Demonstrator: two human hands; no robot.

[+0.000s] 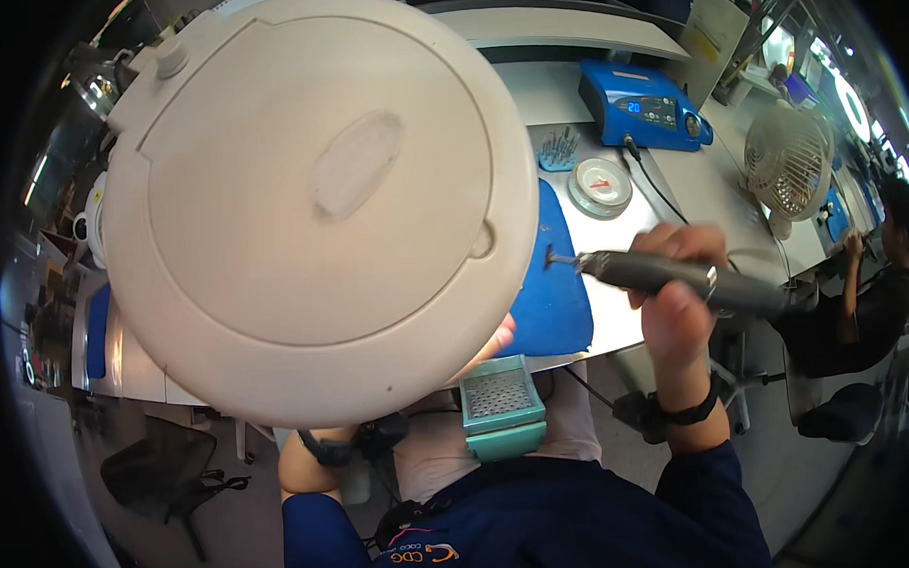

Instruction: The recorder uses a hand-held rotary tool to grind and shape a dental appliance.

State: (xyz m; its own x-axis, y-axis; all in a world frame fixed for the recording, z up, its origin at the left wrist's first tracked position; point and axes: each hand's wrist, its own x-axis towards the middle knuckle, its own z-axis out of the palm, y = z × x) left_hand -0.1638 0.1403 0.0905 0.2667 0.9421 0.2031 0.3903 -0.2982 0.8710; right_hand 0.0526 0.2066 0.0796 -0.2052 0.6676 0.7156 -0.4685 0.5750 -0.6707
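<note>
My right hand (683, 291) grips a dark rotary handpiece (654, 275), its fingers wrapped round the barrel. A thin shank with a small dark bit (551, 259) points left from its tip, above a blue mat (551, 316). Most of my left hand (499, 340) is hidden beneath a large round cream-coloured lamp head (321, 188); just a bit of it shows by the lower right rim, near the mat. What that hand holds, if anything, stays out of sight. Below it, at the table's front edge, sits a teal box with a perforated metal top (501, 395).
A blue control unit (641, 107) with a lit display stands at the back, its cord running forward. Beside it are a light-blue bur stand (558, 152) and a round lidded container (600, 187). Farther right, a fan (789, 162) stands near a seated person (870, 289).
</note>
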